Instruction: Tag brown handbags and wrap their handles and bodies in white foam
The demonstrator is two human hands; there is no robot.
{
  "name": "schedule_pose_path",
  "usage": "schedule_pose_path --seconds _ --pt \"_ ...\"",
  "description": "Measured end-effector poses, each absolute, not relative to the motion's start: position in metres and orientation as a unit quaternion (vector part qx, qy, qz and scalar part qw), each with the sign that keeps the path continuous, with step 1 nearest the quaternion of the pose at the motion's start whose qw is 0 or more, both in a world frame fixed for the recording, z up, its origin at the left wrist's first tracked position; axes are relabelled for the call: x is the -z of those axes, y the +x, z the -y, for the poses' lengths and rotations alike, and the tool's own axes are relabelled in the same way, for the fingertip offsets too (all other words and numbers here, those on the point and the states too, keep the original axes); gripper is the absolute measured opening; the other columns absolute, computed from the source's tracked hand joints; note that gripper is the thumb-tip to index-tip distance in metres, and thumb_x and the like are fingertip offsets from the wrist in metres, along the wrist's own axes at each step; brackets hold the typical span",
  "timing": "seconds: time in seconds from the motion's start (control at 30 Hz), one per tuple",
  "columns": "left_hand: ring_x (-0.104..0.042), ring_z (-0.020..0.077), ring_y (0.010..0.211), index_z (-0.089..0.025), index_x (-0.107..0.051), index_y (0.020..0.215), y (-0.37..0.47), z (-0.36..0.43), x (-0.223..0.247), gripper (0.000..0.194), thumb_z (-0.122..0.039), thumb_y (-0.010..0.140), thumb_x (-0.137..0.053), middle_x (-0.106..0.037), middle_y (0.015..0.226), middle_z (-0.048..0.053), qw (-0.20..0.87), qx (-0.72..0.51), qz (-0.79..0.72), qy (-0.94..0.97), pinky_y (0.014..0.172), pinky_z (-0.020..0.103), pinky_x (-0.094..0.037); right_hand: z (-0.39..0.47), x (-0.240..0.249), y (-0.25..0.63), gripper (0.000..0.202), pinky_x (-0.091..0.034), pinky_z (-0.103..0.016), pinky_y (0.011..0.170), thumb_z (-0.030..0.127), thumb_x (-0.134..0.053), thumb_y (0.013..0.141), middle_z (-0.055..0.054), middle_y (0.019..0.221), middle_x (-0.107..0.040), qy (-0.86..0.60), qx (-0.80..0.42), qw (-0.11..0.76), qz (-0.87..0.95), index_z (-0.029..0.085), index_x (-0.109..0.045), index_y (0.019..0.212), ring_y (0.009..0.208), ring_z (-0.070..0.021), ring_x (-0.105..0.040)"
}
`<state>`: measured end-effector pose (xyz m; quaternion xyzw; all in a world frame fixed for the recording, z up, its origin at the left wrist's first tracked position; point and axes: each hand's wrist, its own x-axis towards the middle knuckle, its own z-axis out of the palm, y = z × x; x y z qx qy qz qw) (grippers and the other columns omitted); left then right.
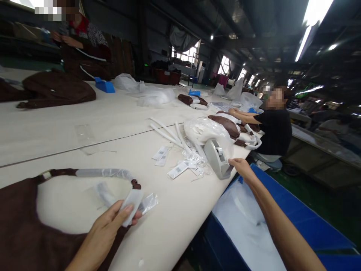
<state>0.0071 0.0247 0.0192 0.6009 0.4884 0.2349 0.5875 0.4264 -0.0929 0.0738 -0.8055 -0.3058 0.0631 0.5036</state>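
A dark brown bag (19, 222) lies at the lower left, its handle (104, 173) wrapped in pale film. My left hand (120, 216) grips a white wrapped piece (132, 205) near the handle's end, with a clear plastic packet (149, 203) beside it. My right hand (239, 165) reaches to the table edge with its fingers closed at a grey tape dispenser (214, 158). What exactly those fingers pinch is too small to make out. Labelled packets (179, 169) and white strips (166, 132) lie left of the dispenser.
Below the right table edge stands a blue bin (299, 214) lined with white material (245, 222). A person in black (275, 128) sits at the table's right side, near brown bags (225, 126). Another person (84, 37) works at the upper left. Plastic bags (158, 96) lie across the table (169, 203).
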Motion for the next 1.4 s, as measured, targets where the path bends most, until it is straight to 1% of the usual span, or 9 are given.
schedule_pose_path --seconds 0.3,0.53,0.63,0.8,0.87,0.97,1.1,1.27,1.4 --pt "-0.059 0.0253 0.077 -0.025 -0.067 0.070 0.005 -0.025 -0.019 0.050 -0.075 0.067 -0.059 -0.066 0.065 -0.003 0.583 -0.229 -0.481 0.614 0.087 0.035 -0.041 0.082 -0.074 0.422 0.025 -0.040 -0.031 0.052 0.039 -0.075 0.055 -0.003 0.047 -0.058 -0.778 -0.169 0.542 0.270 0.017 -0.064 0.057 0.057 -0.0214 -0.056" --pt "-0.060 0.0269 0.085 -0.026 -0.070 0.075 0.001 -0.028 -0.012 0.052 -0.077 0.067 -0.059 -0.068 0.070 -0.003 0.588 -0.216 -0.491 0.605 0.085 0.033 -0.042 0.128 -0.066 0.411 0.031 -0.044 -0.029 0.061 0.046 -0.077 0.054 -0.005 0.070 -0.067 -0.758 -0.136 0.594 0.233 0.018 -0.064 0.061 0.069 -0.0186 -0.059" --pt "-0.060 0.0270 0.084 -0.025 -0.071 0.075 0.001 -0.029 -0.011 0.057 -0.080 0.061 -0.062 -0.068 0.067 -0.003 0.594 -0.207 -0.506 0.590 0.083 0.033 -0.043 0.146 -0.050 0.403 0.036 -0.045 -0.029 0.055 0.050 -0.076 0.062 -0.005 0.069 -0.066 -0.768 -0.170 0.583 0.201 0.016 -0.065 0.068 0.061 -0.0170 -0.058" --pt "-0.061 0.0264 0.088 -0.024 -0.070 0.084 -0.002 -0.033 -0.008 0.059 -0.078 0.062 -0.065 -0.071 0.076 -0.002 0.618 -0.201 -0.510 0.564 0.084 0.031 -0.044 0.144 -0.023 0.403 0.029 -0.051 -0.025 0.058 0.043 -0.058 0.093 -0.001 0.081 -0.064 -0.797 -0.189 0.550 0.165 0.014 -0.063 0.093 0.063 -0.0101 -0.059" --pt "-0.061 0.0259 0.086 -0.021 -0.069 0.084 -0.003 -0.033 -0.007 0.059 -0.077 0.063 -0.065 -0.071 0.075 -0.001 0.618 -0.207 -0.508 0.563 0.083 0.031 -0.045 0.146 -0.016 0.404 0.026 -0.049 -0.022 0.054 0.039 -0.057 0.095 0.001 0.079 -0.062 -0.811 -0.178 0.536 0.154 0.014 -0.062 0.092 0.059 -0.0082 -0.056" --pt "-0.060 0.0233 0.079 -0.018 -0.067 0.083 -0.001 -0.028 -0.009 0.054 -0.070 0.067 -0.065 -0.070 0.075 0.002 0.618 -0.235 -0.484 0.573 0.080 0.031 -0.046 0.156 -0.010 0.395 0.033 -0.035 -0.020 0.042 0.041 -0.065 0.087 0.005 0.056 -0.053 -0.825 -0.186 0.513 0.148 0.014 -0.057 0.070 0.044 -0.0071 -0.044" --pt "-0.059 0.0201 0.070 -0.016 -0.064 0.082 0.005 -0.020 -0.011 0.044 -0.059 0.074 -0.061 -0.069 0.074 0.004 0.636 -0.277 -0.437 0.572 0.074 0.030 -0.046 0.155 -0.019 0.358 0.039 -0.031 -0.022 0.042 0.047 -0.075 0.069 0.004 0.048 -0.051 -0.777 -0.316 0.493 0.232 0.017 -0.053 0.060 0.043 -0.0085 -0.042" --pt "-0.057 0.0168 0.066 -0.015 -0.061 0.082 0.007 -0.012 -0.013 0.036 -0.051 0.081 -0.057 -0.067 0.074 0.004 0.648 -0.305 -0.419 0.558 0.072 0.029 -0.045 0.104 -0.063 0.270 0.029 -0.035 -0.023 0.053 0.043 -0.069 0.082 0.004 0.052 -0.054 -0.571 -0.541 0.477 0.392 0.017 -0.059 0.075 0.050 -0.0085 -0.044" --pt "-0.056 0.0159 0.066 -0.015 -0.059 0.084 0.004 -0.010 -0.012 0.034 -0.049 0.082 -0.058 -0.065 0.073 0.002 0.659 -0.321 -0.395 0.554 0.068 0.027 -0.044 0.057 -0.074 0.204 0.025 -0.037 -0.023 0.057 0.039 -0.067 0.085 0.004 0.055 -0.057 -0.428 -0.623 0.460 0.467 0.017 -0.057 0.078 0.052 -0.0088 -0.048"
